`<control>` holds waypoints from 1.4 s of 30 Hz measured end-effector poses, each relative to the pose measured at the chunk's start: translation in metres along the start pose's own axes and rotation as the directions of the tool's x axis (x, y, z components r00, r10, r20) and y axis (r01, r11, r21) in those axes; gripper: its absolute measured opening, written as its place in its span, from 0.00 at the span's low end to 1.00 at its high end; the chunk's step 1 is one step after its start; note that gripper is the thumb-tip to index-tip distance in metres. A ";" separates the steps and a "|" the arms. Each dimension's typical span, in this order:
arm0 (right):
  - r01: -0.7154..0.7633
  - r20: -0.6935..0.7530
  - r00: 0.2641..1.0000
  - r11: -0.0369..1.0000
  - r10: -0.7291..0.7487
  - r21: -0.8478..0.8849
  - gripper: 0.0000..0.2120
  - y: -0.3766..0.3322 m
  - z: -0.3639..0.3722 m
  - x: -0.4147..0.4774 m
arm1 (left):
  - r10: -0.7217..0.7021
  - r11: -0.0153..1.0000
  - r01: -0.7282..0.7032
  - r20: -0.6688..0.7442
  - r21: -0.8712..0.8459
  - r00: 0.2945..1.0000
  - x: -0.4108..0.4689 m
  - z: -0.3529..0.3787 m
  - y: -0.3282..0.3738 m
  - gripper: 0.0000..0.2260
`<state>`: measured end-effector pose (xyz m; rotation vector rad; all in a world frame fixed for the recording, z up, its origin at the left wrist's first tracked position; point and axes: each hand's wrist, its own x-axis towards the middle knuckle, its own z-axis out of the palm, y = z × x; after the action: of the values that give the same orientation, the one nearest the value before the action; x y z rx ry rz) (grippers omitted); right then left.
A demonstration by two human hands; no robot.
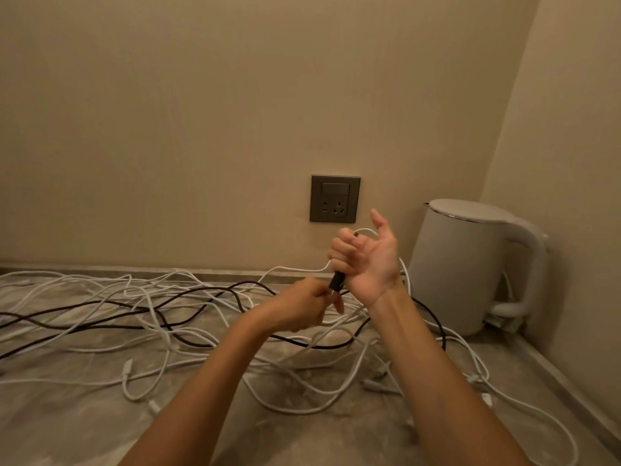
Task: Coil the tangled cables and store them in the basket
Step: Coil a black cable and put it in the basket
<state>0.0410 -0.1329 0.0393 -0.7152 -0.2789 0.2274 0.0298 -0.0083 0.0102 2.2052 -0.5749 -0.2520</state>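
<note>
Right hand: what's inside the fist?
A black cable plug sticks out below the right hand; a thin white cable arcs above it. How they run inside the fist is covered.

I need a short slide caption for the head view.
Over tangled cables, right hand grips a black connector; left hand at its tip.

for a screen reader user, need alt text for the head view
A person's right hand grips the black cable by its plug end above the counter, while the left hand curls just below the plug's tip. White cables lie tangled with it on the counter, beside a white kettle and under a wall socket.
</note>
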 end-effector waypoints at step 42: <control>-0.101 0.147 0.986 0.989 0.085 0.107 0.37 0.011 0.008 0.001 | 0.006 0.999 0.001 -0.155 0.041 0.988 -0.001 -0.014 -0.002 0.12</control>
<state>0.0378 -0.1198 0.0374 -0.6004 -0.3655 0.3812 0.0346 0.0034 0.0176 2.2391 -0.5008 -0.0673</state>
